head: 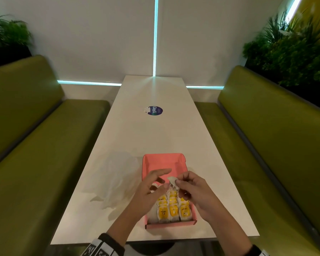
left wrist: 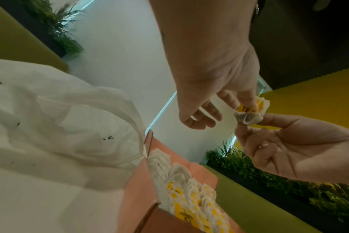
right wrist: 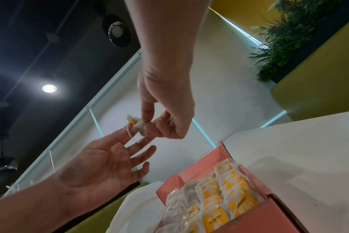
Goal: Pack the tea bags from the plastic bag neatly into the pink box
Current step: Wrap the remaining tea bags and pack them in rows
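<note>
Right hand (head: pixel 190 189) pinches tea bag (head: pixel 172 180); left hand (head: pixel 151 187) open

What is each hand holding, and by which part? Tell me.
The right hand pinches a tea bag by its paper pouch, the yellow tag sticking out. The left hand holds nothing, its fingers straight.

One pink box (head: pixel 163 160) sits on one white desk (head: pixel 151 133), with one plastic bag (head: pixel 116 180) beside it and one round sticker (head: pixel 155 110) farther off. The box holds three rows of tea bags (head: pixel 173 209) with yellow tags; how many lie in each row cannot be told. Two hands, left (head: pixel 151 187) and right (head: pixel 191 187), have one loose tea bag (head: pixel 172 180) between them; two green benches (head: pixel 44 154) flank the desk.
</note>
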The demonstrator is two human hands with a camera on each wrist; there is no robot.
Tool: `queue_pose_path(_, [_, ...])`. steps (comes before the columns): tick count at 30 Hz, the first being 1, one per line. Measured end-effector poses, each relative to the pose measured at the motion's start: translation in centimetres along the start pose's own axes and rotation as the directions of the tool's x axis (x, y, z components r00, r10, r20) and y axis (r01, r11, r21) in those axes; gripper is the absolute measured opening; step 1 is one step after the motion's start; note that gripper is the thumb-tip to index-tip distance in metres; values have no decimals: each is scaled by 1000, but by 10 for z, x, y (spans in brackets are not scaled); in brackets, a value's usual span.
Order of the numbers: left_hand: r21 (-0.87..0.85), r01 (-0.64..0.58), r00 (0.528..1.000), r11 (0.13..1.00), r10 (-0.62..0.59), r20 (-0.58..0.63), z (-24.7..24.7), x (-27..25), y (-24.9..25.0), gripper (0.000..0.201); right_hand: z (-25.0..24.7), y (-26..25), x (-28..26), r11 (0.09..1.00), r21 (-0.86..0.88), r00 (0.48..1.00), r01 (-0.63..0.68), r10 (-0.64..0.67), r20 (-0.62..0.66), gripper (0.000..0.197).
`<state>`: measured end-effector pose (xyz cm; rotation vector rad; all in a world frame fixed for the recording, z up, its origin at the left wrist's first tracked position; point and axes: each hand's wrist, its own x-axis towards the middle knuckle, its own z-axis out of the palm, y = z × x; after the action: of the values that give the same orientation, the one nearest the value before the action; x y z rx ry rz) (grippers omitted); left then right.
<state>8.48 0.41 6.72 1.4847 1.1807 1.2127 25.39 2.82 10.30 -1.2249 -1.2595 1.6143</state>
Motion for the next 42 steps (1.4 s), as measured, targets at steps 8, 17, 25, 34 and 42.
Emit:
queue_pose_path(8, [115, -63, 987, 991, 79, -142, 3, 1, 6, 15, -2, -4, -1, 997, -48, 998, -61, 61, 0, 19])
queue_pose_path(17, [156, -1, 998, 988, 10, -55, 5, -1, 6, 13, -11, -15, -5, 946, -297, 984, 131, -89, 152, 5])
queue_pose_path(25, [143, -28, 972, 989, 60, -229, -2, 0, 11, 29, -22, -34, -3, 870, -423, 943, 252, -320, -95, 25])
queue_pose_path(34, [175, -83, 989, 981, 102, -108, 3, 1, 22, 50, -18, -36, -5, 790, -583, 956, 192, -284, -70, 25])
queue_pose_path(42, [217, -69, 987, 974, 98, -127, 12, 6, 19, 23, -16, -36, -10, 934, -333, 981, 133, -171, -88, 5])
